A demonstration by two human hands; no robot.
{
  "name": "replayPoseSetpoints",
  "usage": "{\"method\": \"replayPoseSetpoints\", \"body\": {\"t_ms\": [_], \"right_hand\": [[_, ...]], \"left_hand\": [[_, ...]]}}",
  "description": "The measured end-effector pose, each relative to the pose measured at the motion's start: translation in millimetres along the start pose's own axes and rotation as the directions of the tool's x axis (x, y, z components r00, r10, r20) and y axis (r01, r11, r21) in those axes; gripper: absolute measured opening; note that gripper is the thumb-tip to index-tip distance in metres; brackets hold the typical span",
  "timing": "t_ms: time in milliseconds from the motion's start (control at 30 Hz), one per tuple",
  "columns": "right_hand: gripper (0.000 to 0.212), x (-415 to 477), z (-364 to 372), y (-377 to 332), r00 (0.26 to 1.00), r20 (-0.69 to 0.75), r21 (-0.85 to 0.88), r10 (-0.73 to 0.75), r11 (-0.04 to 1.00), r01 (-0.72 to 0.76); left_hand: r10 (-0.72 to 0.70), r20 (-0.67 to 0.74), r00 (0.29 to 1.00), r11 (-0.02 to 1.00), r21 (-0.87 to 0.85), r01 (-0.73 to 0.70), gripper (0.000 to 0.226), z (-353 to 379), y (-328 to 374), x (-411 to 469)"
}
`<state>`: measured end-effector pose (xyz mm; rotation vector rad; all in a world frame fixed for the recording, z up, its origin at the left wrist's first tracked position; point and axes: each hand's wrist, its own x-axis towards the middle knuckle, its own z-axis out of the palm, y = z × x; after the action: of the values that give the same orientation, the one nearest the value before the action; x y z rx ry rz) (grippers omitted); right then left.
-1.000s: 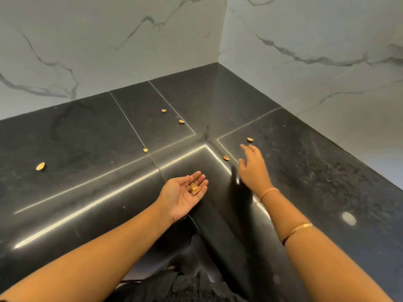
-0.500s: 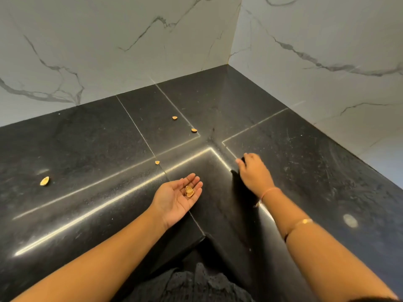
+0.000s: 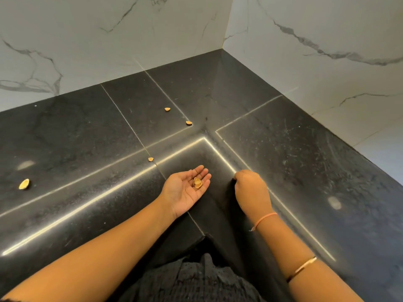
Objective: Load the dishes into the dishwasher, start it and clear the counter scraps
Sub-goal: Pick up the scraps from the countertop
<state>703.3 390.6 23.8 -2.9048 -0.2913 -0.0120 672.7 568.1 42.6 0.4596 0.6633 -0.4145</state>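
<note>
Right hand (image 3: 250, 188) pulled back, curled, contents hidden | left hand (image 3: 185, 189) flat open, cradling shells (image 3: 197, 182)

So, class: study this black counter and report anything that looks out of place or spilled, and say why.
Four loose shell pieces litter the counter: one far left, one by the seam, two nearer the corner. Scattered apart, they look like leftover scraps. More shells lie in the open left hand.

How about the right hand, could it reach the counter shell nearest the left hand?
Probably yes: that shell lies uncovered, though the right hand must cross above the left hand.
</note>
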Motion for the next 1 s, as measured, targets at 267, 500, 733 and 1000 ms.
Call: {"method": "replayPoseSetpoints", "body": {"t_ms": [267, 500, 733, 1000], "right_hand": [[0.015, 8.3, -32.1, -62.7, 0.998, 0.044, 0.585, -0.048, 0.811, 0.013], [0.02, -3.7, -6.8, -119.8, 0.937, 0.051, 0.565, -0.346, 0.784, 0.259], [0.021, 49.1, -0.8, -131.3, 0.963, -0.114, 0.569, -0.242, 0.779, 0.263], [0.058, 152.7, 30.1, -124.9, 0.957, 0.287, 0.303, -0.041, 0.952, -0.05]], "left_hand": [[0.055, 0.007, 0.998, 0.997, -0.062, -0.054, 0.03, -17.3, 17.5, -9.8], [0.086, -0.028, 0.996, 0.989, -0.115, -0.089, 0.03, -36.4, 33.3, -21.4], [0.139, -0.063, 0.988, 0.959, -0.24, -0.15, 0.026, -64.5, 57.9, -36.1], [0.225, -0.12, 0.967, 0.926, -0.282, -0.25, 0.025, -87.4, 83.3, -51.6]]}}
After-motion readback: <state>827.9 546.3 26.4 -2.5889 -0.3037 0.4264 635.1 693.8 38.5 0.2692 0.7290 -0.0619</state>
